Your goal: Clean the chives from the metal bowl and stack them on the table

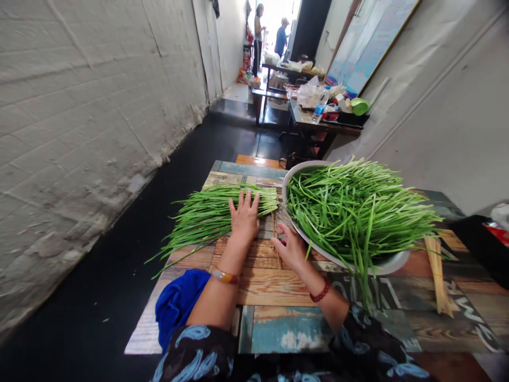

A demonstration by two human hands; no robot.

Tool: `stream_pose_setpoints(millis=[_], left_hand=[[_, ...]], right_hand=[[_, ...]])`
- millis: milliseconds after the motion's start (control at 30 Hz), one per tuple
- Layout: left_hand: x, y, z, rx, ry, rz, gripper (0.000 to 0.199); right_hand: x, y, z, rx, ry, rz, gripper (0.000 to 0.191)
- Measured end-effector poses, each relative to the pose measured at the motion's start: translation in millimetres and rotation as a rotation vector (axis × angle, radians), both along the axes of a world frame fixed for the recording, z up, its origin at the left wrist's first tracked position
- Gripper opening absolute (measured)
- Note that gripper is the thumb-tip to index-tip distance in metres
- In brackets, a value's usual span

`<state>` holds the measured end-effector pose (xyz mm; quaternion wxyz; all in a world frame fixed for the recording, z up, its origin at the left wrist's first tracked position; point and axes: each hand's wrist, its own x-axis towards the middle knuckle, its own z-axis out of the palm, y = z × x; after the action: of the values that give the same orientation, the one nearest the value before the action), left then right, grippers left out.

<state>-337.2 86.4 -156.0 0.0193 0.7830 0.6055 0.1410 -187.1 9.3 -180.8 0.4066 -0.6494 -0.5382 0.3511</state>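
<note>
left hand point(244, 216) is lying palm down, fingers spread, on a flat bundle of long green stalks point(214, 209) spread across the patchwork wood-print bench point(278, 286); its grip is released, pressing rather than clenching. pale stalk ends are pointing toward the wide silver-grey metal basin point(304, 168). right hand point(291, 247) is hovering or resting just beside the basin's near side, fingers curled; whether its grip is closing on the thin brown stick point(274, 233) beside it, cannot tell. basin is holding a heaped mass of green stalks point(358, 207), some overhanging the rim. crumpled blue cloth point(177, 305) is lying near the left forearm; a tied bundle of pale thin sticks point(437, 276) is lying right of the basin.
</note>
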Motion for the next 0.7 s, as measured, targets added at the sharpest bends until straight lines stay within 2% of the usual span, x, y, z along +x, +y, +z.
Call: stream_pose_setpoints(millis=[133, 233, 300, 433, 567, 633, 700], left_hand=[[-0.4, 1.7, -1.7, 0.012, 0.027, 0.001, 0.071], [-2.1, 5.4, -2.3, 0.046, 0.040, -0.024, 0.068], [-3.7, 9.2, -2.9, 0.087, 0.025, -0.044, 0.066], [-6.4, 19.0, -6.9, 0.161, -0.042, -0.068, 0.060], [-8.3, 26.3, -12.5, 0.146, -0.075, -0.099, 0.060], [-9.1, 28.2, -14.3, 0.141, -0.072, -0.123, 0.060], [-9.9, 29.6, -15.1, 0.153, -0.061, -0.141, 0.059]], right_hand=[[-6.8, 10.2, 11.7, 0.067, -0.277, 0.069, 0.038], [-14.7, 20.0, 18.2, 0.056, -0.388, 0.070, 0.029], [-19.6, 27.4, 19.8, 0.036, -0.432, 0.053, 0.030], [-27.2, 46.6, 19.5, 0.013, -0.456, 0.032, 0.028], [-29.7, 58.4, 17.2, 0.010, -0.427, 0.059, 0.028], [-28.3, 52.3, 14.8, 0.000, -0.397, 0.070, 0.029], [-24.7, 34.7, 12.6, 0.029, -0.367, 0.087, 0.046]])
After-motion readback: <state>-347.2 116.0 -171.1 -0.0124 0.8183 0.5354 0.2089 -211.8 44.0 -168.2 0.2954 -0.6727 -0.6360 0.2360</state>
